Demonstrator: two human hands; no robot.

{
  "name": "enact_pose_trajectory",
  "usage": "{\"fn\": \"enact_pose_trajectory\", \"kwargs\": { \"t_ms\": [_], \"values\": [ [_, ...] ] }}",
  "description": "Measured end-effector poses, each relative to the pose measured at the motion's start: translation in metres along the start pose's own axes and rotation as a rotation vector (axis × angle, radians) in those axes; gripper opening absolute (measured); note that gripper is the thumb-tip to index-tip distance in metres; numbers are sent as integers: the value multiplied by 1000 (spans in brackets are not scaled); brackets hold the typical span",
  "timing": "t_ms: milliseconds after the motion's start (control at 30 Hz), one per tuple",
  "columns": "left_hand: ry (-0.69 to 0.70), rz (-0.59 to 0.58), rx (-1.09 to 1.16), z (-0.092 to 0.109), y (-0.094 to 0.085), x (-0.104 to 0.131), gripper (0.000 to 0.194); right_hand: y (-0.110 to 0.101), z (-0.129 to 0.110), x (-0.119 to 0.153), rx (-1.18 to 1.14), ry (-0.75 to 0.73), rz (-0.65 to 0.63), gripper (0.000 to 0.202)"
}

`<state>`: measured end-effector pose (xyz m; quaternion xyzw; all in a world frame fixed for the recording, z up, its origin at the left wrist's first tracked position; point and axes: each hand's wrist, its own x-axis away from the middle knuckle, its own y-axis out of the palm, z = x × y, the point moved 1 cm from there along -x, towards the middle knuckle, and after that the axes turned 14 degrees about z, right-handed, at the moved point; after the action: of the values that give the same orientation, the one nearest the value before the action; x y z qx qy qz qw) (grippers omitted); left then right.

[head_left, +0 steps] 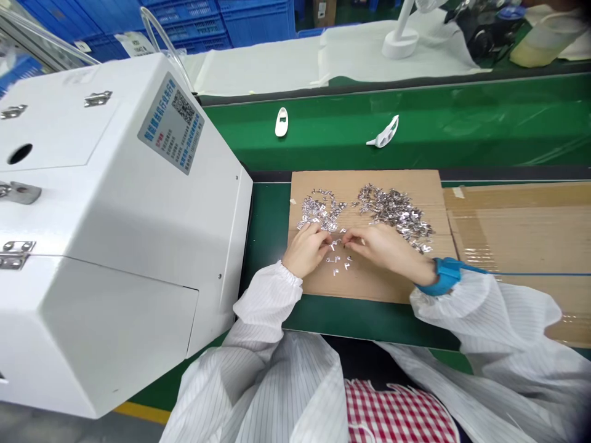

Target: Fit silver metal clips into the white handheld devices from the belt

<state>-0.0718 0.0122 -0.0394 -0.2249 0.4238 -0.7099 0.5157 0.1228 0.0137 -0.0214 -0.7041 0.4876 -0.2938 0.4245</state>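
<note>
My left hand (307,249) rests over the cardboard sheet (369,286), thumb and forefinger drawn together beside small shiny metal pieces (336,259). Facing it from the right, my right hand (381,246) has its fingertips pinched close to the same pieces. Whatever either pinch holds is too small to make out. Just beyond the left hand lies a loose pile of bright metal pieces (321,209). A larger, denser pile of metal pieces (397,212) spreads behind the right hand. Several single pieces lie scattered below the fingertips.
A large white machine (152,203) stands close on the left. Behind the cardboard runs a green conveyor belt (332,132) carrying a white oval part (281,122) and a white curved part (385,132). Another taped cardboard sheet (545,234) lies at right. Blue crates (258,24) stand at the back.
</note>
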Motion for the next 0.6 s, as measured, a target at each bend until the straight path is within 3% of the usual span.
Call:
{"fn": "enact_pose_trajectory", "kwargs": {
  "t_ms": [167,300,500,600],
  "values": [
    [-42,38,-37,5,10,-1,10,12,-8,5,52,-71,-31,22],
    [-145,34,20,4,-2,3,12,-9,7,-3,39,-8,137,19],
    [-209,52,196,-2,-15,3,17,-66,101,-59,214,275,427,23],
    [-264,-15,274,-7,-11,3,16,-78,143,-93,236,254,486,33]
  ]
}}
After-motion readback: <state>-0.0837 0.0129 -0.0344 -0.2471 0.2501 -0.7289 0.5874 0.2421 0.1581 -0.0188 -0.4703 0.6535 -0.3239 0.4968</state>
